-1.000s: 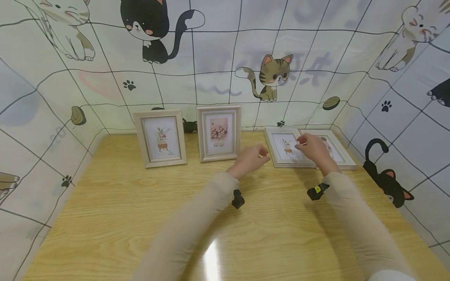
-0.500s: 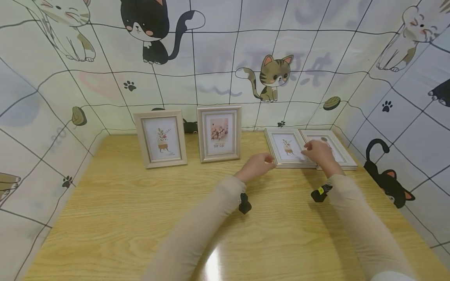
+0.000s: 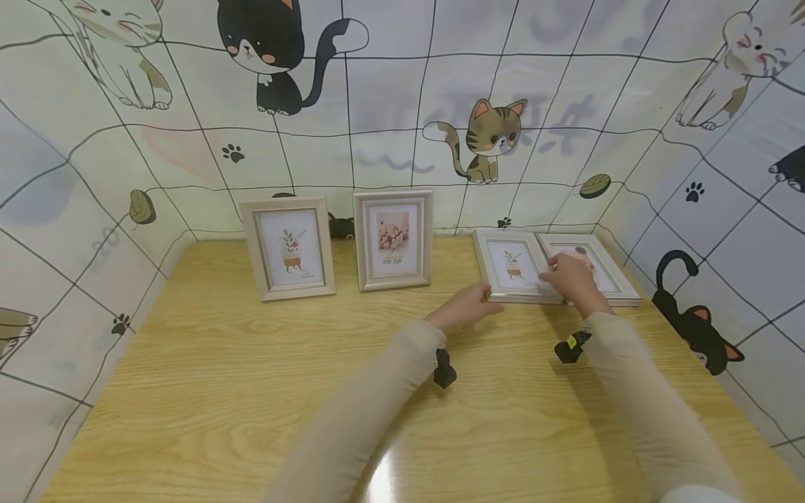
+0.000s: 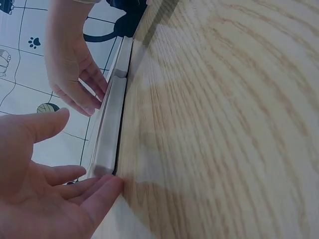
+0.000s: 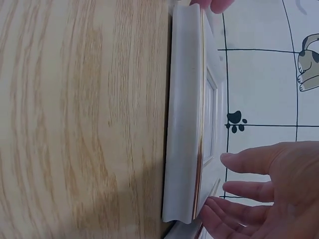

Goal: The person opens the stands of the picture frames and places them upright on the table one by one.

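Observation:
Two pale-framed pictures lie flat at the table's back right. The nearer flat frame [image 3: 512,269] shows a potted plant and overlaps the second flat frame [image 3: 597,269]. My left hand [image 3: 484,300] has straight fingers that touch the nearer frame's front left corner [image 4: 107,144]. My right hand [image 3: 556,269] rests its fingers on that frame's right edge, where the two frames meet. In the right wrist view the frame's white edge [image 5: 184,124] runs beside my right hand [image 5: 234,184], whose fingers are extended. Neither hand grips anything.
Two more frames stand upright against the back wall, a plant picture [image 3: 289,248] and a flower picture [image 3: 393,239]. The wooden table [image 3: 251,391] is walled on three sides by cat-print sheets. Black wrist cameras [image 3: 444,368] sit on both sleeves.
Both hands have come down onto the nearer flat frame. The left hand moved right and uncurled at its corner; the right hand settled on its right edge.

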`<move>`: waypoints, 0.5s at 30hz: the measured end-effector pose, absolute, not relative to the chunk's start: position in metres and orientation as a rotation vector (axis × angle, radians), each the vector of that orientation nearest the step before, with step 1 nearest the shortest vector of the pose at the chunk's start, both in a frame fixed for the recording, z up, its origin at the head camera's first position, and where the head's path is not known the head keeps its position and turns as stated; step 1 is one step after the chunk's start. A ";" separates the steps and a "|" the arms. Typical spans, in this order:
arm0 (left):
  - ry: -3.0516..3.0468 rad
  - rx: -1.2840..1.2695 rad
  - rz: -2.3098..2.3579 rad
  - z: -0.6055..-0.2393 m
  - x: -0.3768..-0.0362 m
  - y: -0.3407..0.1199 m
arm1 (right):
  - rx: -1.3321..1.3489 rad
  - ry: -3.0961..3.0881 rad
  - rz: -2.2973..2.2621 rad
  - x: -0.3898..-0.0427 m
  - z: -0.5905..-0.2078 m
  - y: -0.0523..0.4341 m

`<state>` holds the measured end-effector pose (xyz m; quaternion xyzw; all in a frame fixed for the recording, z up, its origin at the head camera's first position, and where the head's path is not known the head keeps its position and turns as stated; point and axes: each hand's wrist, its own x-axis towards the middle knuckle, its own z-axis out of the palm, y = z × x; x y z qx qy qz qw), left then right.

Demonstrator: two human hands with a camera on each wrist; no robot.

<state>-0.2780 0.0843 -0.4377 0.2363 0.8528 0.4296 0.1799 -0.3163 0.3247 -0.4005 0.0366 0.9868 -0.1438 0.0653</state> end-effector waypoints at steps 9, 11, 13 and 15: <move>2.343 0.502 1.414 -0.444 -0.280 0.086 | 0.062 2.949 -0.381 -0.326 -0.409 0.332; 2.367 0.443 1.422 -0.445 -0.281 0.086 | 0.062 2.933 -0.403 -0.327 -0.410 0.332; 2.385 0.402 1.422 -0.445 -0.282 0.086 | 0.074 2.918 -0.408 -0.327 -0.410 0.332; 2.389 0.374 1.436 -0.445 -0.284 0.085 | 0.088 2.906 -0.415 -0.328 -0.410 0.331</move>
